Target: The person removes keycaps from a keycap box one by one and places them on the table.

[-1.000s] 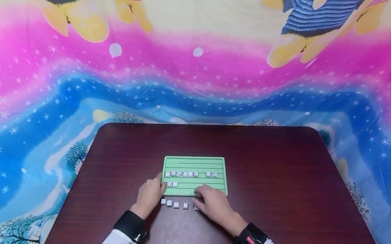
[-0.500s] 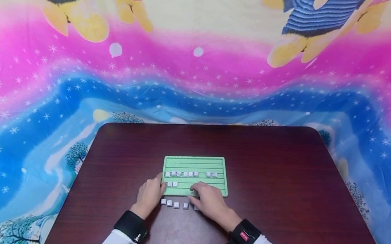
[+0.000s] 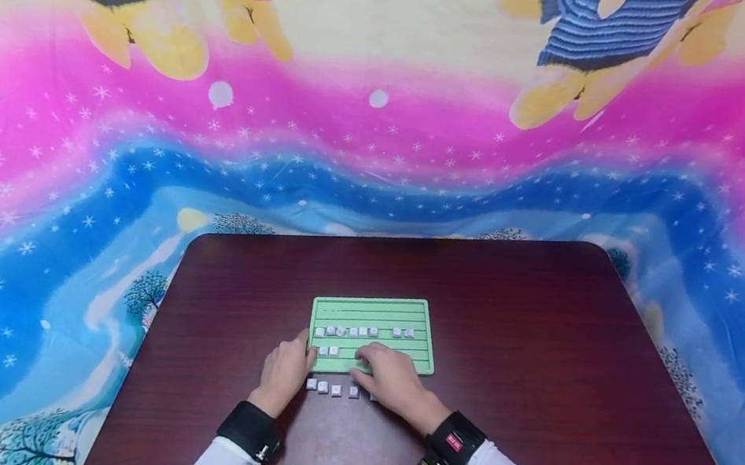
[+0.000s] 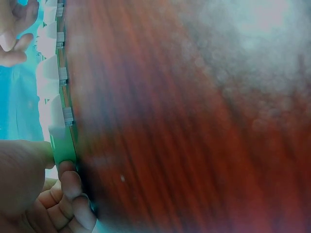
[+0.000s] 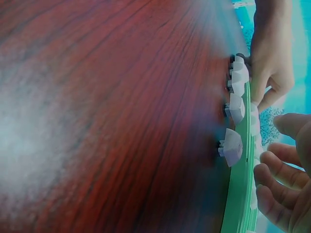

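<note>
My left hand (image 3: 285,371) pinches the left edge of a green board (image 3: 396,317) lying between my hands. My right hand (image 3: 394,382), loosely curved, thumb and fingers apart, holding nothing, hovers above the board. White keycaps (image 3: 336,390) line the table (image 3: 545,328) between my wrists and the board; more keycaps (image 3: 353,331) sit beyond my fingertips.
</note>
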`<state>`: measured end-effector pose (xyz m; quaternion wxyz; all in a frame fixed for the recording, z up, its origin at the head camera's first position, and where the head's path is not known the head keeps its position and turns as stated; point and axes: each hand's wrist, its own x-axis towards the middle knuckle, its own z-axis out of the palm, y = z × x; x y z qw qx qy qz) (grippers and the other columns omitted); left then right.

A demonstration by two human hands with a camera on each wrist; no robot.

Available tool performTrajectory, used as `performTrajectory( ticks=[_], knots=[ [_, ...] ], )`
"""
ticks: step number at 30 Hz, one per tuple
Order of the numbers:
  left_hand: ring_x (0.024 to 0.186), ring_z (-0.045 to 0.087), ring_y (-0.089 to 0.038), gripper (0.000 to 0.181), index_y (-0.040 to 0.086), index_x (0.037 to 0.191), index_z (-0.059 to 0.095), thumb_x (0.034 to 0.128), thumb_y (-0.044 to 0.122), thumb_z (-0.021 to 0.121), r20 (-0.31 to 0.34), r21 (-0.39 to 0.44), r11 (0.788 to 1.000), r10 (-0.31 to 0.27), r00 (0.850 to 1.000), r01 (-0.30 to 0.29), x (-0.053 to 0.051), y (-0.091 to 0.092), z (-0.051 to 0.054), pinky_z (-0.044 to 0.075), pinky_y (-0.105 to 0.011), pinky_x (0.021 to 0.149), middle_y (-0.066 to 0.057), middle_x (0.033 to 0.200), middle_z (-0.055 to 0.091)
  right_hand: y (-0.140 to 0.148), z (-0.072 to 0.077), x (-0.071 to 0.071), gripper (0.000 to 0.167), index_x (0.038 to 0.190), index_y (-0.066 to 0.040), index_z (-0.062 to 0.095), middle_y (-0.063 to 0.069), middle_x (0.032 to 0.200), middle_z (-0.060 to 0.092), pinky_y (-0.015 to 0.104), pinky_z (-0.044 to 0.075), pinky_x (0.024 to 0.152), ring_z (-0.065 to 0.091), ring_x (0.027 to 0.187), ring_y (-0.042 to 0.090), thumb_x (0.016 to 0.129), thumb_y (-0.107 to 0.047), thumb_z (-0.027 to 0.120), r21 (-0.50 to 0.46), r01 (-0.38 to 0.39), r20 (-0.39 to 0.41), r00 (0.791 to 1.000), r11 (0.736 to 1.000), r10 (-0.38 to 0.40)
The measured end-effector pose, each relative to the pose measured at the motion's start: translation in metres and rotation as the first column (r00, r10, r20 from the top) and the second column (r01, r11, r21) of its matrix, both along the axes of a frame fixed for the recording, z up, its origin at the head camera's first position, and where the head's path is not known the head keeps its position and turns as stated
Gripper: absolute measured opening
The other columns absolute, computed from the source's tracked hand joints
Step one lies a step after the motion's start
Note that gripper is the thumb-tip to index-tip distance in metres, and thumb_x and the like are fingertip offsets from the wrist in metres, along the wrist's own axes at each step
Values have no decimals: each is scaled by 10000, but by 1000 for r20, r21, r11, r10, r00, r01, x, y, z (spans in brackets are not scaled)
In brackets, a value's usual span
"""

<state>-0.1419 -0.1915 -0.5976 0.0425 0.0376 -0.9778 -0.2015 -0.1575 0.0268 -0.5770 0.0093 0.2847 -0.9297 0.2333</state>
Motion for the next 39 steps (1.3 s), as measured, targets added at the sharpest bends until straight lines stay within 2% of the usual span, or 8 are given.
performTrajectory(
  ticks=[11,20,30,39],
  knots=[
    [493,525,-178,295,37,1216,654,975,205,627,5,-2,1000,4,1000,-4,-1,0,-1,366,-336,455,-97,647,629,-10,1,-6,264,1090,-170,749,-54,915,706,226,467,633,625,782,60,913,-366,730,6,11,34,999,1000,-11],
    [499,557,-198,343,10,1251,652,966,201,645,-2,-9,1000,0,1000,0,0,0,-1,397,-350,457,-120,672,659,-15,1,-11,293,1109,-162,748,-36,932,722,244,492,653,650,801,77,906,-373,736,13,23,28,999,1000,-23],
    [575,643,-269,353,13,1257,649,966,213,647,2,-16,1000,-4,1000,4,0,1,0,460,-402,500,-169,766,713,-21,1,-12,288,1124,-161,740,-36,949,727,246,509,668,663,831,80,912,-355,729,23,7,16,1000,1000,-7],
    [604,668,-302,351,17,1252,651,968,223,650,-6,-23,1000,-4,1000,4,1,1,1,482,-423,513,-195,811,730,-27,1,-19,308,1151,-163,724,-54,923,711,218,474,616,654,797,67,917,-364,725,43,-5,-3,1000,999,5]
  ],
)
